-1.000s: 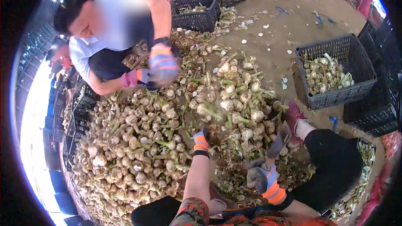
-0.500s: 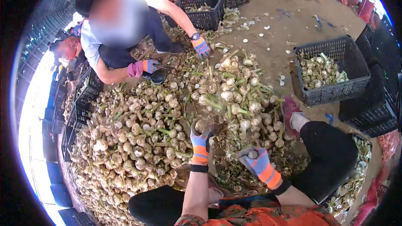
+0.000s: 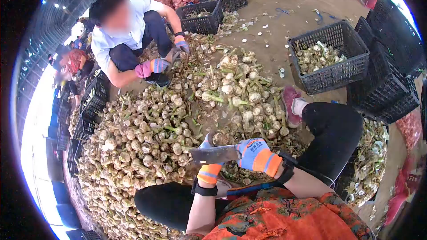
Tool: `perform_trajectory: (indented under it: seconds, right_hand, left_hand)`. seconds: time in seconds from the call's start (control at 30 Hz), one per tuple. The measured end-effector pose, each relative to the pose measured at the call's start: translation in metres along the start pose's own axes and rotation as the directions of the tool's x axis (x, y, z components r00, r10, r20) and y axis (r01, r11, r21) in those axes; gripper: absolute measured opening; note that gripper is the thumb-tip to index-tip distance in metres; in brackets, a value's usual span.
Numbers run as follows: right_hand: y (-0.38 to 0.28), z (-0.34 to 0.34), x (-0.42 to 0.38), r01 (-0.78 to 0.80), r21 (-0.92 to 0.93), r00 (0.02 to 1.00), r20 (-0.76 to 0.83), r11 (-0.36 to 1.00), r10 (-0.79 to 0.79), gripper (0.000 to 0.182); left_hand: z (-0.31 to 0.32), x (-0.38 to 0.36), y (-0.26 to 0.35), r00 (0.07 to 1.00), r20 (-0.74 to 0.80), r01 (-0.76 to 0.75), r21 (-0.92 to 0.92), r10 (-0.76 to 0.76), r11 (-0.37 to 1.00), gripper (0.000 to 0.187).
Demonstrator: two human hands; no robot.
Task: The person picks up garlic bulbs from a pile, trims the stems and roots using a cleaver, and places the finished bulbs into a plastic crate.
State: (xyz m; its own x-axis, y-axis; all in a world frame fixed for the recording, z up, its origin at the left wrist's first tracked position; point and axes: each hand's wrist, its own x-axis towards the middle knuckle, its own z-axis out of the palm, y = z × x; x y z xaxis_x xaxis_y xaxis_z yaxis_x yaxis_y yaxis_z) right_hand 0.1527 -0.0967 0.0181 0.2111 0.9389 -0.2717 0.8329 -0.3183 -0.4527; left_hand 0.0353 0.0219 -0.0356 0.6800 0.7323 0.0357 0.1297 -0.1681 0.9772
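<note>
My right hand, in a blue-grey and orange glove, is closed around the handle of a wide-bladed knife. Its blade points left and crosses in front of my left hand, hiding most of the fingers. Just beyond the blade, a brownish garlic bulb shows at my left fingers, which appear closed on it. A large heap of garlic bulbs with stalks spreads to the left. Another pile of garlic with green stems lies ahead of my hands.
A co-worker in gloves squats across the heap, a blade in one hand. The black crate at right holds trimmed garlic. Stacked crates stand beside it. Black crates line the left side. Peel scraps lie by my right leg.
My right hand has moved left and up, bringing the knife blade across my left hand. The view has shifted. The co-worker's two hands are now closer together.
</note>
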Motion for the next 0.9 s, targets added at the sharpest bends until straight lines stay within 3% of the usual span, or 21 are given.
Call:
perform_trajectory:
  seconds: [0.03,0.1,0.13,0.17,0.2,0.23,0.27,0.3,0.33,0.4,0.43,0.5,0.53,0.57,0.6,0.7,0.73,0.77,0.83,0.87,0.9]
  right_hand:
    - [0.0,0.003,-0.002,0.038,0.005,0.999,-0.037,0.999,-0.038,0.033]
    - [-0.003,0.002,-0.005,0.038,0.007,0.998,-0.059,0.999,-0.038,0.034]
    - [-0.004,-0.002,-0.006,0.024,0.004,1.0,0.007,1.0,-0.024,0.034]
    - [-0.005,-0.003,-0.007,0.009,0.0,0.997,0.075,1.0,-0.009,0.035]
    - [-0.004,-0.003,-0.007,0.008,0.001,0.997,0.072,1.0,-0.008,0.035]
    - [-0.003,-0.001,-0.006,0.0,0.007,0.996,0.09,1.0,0.0,0.036]
    - [-0.002,-0.001,-0.005,-0.008,0.011,0.994,0.108,1.0,0.006,0.037]
    - [-0.003,-0.001,-0.006,-0.008,0.011,0.994,0.106,1.0,0.006,0.037]
    - [-0.003,0.0,-0.006,-0.006,0.015,0.991,0.132,1.0,0.004,0.037]
    - [-0.003,0.003,-0.006,-0.006,0.018,0.987,0.158,1.0,0.003,0.037]
    - [-0.002,0.007,-0.005,0.005,0.004,0.989,0.151,1.0,-0.005,0.038]
    - [0.001,0.016,-0.005,0.013,-0.006,0.989,0.148,1.0,-0.012,0.038]
    - [0.002,0.018,-0.003,0.018,-0.003,0.99,0.139,1.0,-0.017,0.038]
    - [0.003,0.02,-0.003,0.024,0.001,0.991,0.129,1.0,-0.023,0.038]
    - [0.003,0.021,-0.003,0.022,0.002,0.991,0.129,1.0,-0.023,0.038]
    - [0.011,0.034,-0.003,0.046,0.003,0.997,0.058,0.999,-0.046,0.037]
    - [0.025,0.053,0.007,-0.105,0.159,0.994,0.011,0.982,0.105,0.037]
    - [0.045,0.061,0.023,-0.234,0.305,0.966,-0.035,0.923,0.257,0.036]
    - [0.076,0.057,0.036,-0.252,0.442,0.876,-0.274,0.861,0.397,0.032]
    - [0.072,0.051,0.034,-0.149,0.409,0.86,-0.396,0.9,0.322,0.029]
    - [0.066,0.052,0.035,-0.01,0.413,0.858,-0.465,0.911,0.22,0.025]
  left_hand:
    - [0.0,0.0,-0.005,1.0,0.003,-0.003,0.003,0.003,1.0,0.038]
    - [0.0,0.0,-0.003,0.967,0.052,0.243,-0.487,-0.249,0.839,0.043]
    - [-0.002,-0.004,0.005,0.968,0.054,0.242,-0.485,-0.247,0.84,0.043]
    - [-0.005,-0.011,0.014,0.977,0.076,0.21,-0.172,-0.199,0.962,0.044]
    - [-0.006,-0.015,0.023,0.981,0.113,0.141,0.158,-0.159,0.977,0.044]
    - [-0.005,-0.016,0.017,0.981,0.115,0.138,0.158,-0.157,0.978,0.044]
    - [-0.004,-0.017,0.004,0.98,0.107,0.182,-0.159,-0.166,0.97,0.044]
    - [-0.003,-0.019,0.0,0.979,0.102,0.205,-0.46,-0.178,0.864,0.043]
    - [-0.004,-0.021,-0.003,0.979,0.104,0.204,-0.459,-0.176,0.865,0.043]
    - [-0.007,-0.025,-0.007,0.99,0.084,0.114,0.002,-0.114,0.993,0.044]
    - [-0.008,-0.026,-0.013,0.99,0.085,0.116,0.002,-0.116,0.993,0.044]
    - [-0.011,-0.026,-0.023,0.956,0.146,0.293,-0.506,-0.254,0.811,0.049]
    - [-0.01,-0.027,-0.022,0.956,0.148,0.294,-0.506,-0.254,0.811,0.049]
    - [-0.009,-0.029,-0.021,0.982,0.091,0.182,-0.228,-0.165,0.956,0.048]
    - [-0.008,-0.031,-0.009,0.996,0.066,0.053,0.077,-0.058,0.996,0.048]
    - [-0.003,-0.036,0.033,0.994,0.079,0.073,0.011,-0.074,0.997,0.041]
    - [-0.007,-0.041,0.036,0.997,0.009,-0.072,0.372,0.074,0.926,0.043]
    - [-0.011,-0.045,0.038,0.974,-0.061,-0.116,0.698,0.22,0.706,0.045]
    - [-0.014,-0.042,0.059,0.988,-0.053,-0.109,0.408,0.142,0.906,0.059]
    - [-0.022,-0.043,0.044,0.988,-0.068,-0.097,0.416,0.137,0.904,0.059]
    - [-0.027,-0.037,0.015,0.989,-0.131,-0.043,0.195,0.069,0.98,0.057]
